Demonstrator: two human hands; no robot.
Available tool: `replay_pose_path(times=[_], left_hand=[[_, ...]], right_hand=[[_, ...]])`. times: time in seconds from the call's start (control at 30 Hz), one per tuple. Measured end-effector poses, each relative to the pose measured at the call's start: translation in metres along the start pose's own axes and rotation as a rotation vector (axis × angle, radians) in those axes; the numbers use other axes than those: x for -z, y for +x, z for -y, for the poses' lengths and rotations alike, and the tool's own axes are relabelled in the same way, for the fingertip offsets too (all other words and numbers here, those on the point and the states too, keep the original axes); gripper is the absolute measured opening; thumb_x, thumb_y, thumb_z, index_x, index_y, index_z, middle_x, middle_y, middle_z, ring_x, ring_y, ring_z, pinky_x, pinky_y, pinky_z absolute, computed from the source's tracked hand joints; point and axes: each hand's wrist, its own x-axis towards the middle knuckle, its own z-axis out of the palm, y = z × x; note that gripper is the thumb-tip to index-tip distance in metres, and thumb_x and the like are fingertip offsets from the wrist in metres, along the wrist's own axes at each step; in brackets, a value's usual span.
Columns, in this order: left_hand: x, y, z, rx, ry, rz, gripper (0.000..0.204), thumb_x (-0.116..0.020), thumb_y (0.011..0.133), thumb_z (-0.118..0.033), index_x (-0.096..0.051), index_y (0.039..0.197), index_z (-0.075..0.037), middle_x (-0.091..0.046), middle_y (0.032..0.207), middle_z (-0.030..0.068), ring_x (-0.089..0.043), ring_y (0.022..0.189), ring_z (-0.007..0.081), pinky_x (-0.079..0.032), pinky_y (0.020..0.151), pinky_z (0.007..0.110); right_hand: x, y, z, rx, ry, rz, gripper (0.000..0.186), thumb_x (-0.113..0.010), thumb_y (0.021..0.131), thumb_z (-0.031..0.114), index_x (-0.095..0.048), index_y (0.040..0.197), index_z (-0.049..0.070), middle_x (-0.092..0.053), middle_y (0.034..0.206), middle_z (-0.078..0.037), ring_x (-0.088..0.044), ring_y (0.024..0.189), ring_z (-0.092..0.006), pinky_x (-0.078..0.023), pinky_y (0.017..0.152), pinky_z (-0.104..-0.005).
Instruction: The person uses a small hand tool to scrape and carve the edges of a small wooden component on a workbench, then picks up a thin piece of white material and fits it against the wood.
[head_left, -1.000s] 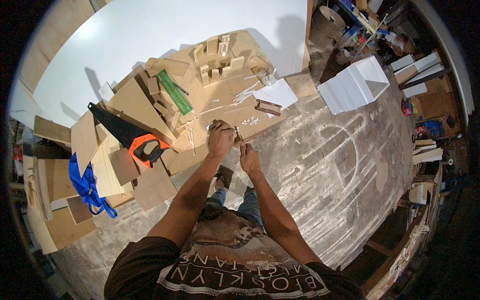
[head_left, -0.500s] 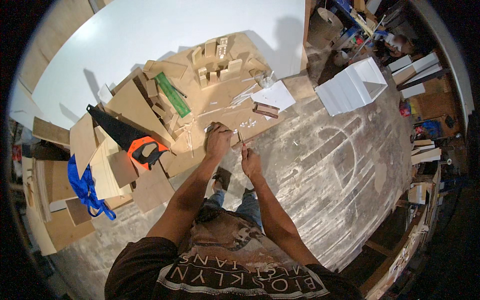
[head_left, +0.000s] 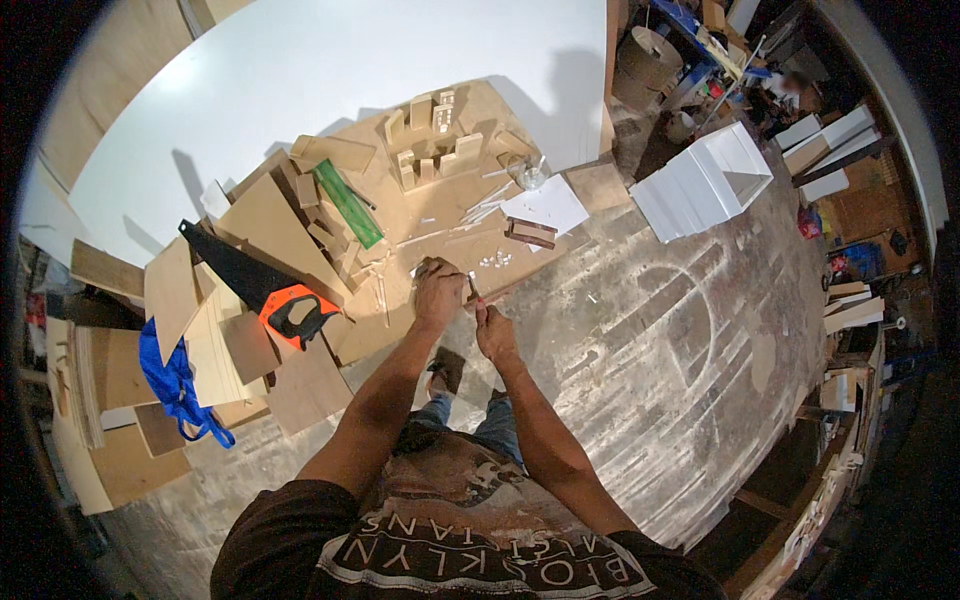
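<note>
At the near edge of the brown board (head_left: 410,290), my left hand (head_left: 438,290) is closed and pressed down, with what looks like a thin white strip under its fingers, mostly hidden. My right hand (head_left: 495,332) grips a slim knife-like tool (head_left: 473,287), its thin blade up against the left fingertips. Just beyond lie several small white cut pieces (head_left: 497,259). Thin pale strips (head_left: 482,214) rest farther back, beside a white sheet (head_left: 562,203) and a small brown grooved block (head_left: 530,233). Upright wooden blocks (head_left: 467,150) stand at the board's far side.
A handsaw (head_left: 298,312) with an orange handle lies left on stacked wood panels (head_left: 265,235). Near them are a green strip (head_left: 347,203) and a blue bag (head_left: 172,385). A clear container (head_left: 530,172) stands right of the blocks. A white box (head_left: 700,185) sits on the floor (head_left: 640,330).
My right hand has shifted slightly left and down, bringing the blade nearer my left fingers. The left hand has dropped slightly in the picture, along with the small shift of the whole view.
</note>
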Motion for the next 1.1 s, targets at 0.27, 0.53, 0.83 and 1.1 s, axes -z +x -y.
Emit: replay_pose_path(times=[0.27,0.53,0.83,1.1], left_hand=[[-0.002,-0.001,0.002,-0.049,-0.015,-0.06,0.009,-0.068,0.072,-0.006,-0.074,0.077,-0.005,-0.068,0.083,0.0097,-0.061,0.093,0.0302,-0.047,0.088,0.043],[0.0,0.0,0.0,-0.035,0.0,-0.041,0.009,-0.068,0.071,-0.009,-0.075,0.076,-0.005,-0.068,0.084,0.0085,-0.061,0.096,0.0294,-0.048,0.089,0.043],[-0.004,-0.002,0.003,-0.028,-0.035,-0.059,0.009,-0.066,0.076,-0.01,-0.074,0.078,-0.007,-0.068,0.085,0.0079,-0.061,0.093,0.0299,-0.048,0.088,0.043],[0.006,0.0,-0.002,-0.065,-0.033,-0.066,0.01,-0.067,0.075,-0.008,-0.074,0.081,-0.007,-0.069,0.088,0.0056,-0.06,0.094,0.0279,-0.048,0.088,0.041]], right_hand=[[0.004,-0.002,0.008,-0.026,-0.036,0.033,0.064,-0.029,0.104,0.053,-0.059,0.116,-0.002,-0.065,0.096,-0.038,-0.062,0.096,-0.0538,-0.049,0.085,-0.0594],[0.006,-0.004,0.01,-0.055,-0.017,0.048,0.064,-0.027,0.104,0.053,-0.058,0.118,-0.001,-0.065,0.098,-0.037,-0.061,0.099,-0.0538,-0.048,0.088,-0.0592],[0.002,-0.002,0.01,-0.025,-0.032,0.017,0.057,-0.03,0.105,0.048,-0.057,0.118,-0.001,-0.065,0.097,-0.037,-0.062,0.096,-0.0536,-0.05,0.085,-0.0591],[0.001,-0.006,0.026,-0.037,-0.03,-0.091,0.054,-0.034,0.106,0.043,-0.059,0.099,-0.005,-0.064,0.089,-0.038,-0.062,0.091,-0.055,-0.051,0.08,-0.0586]])
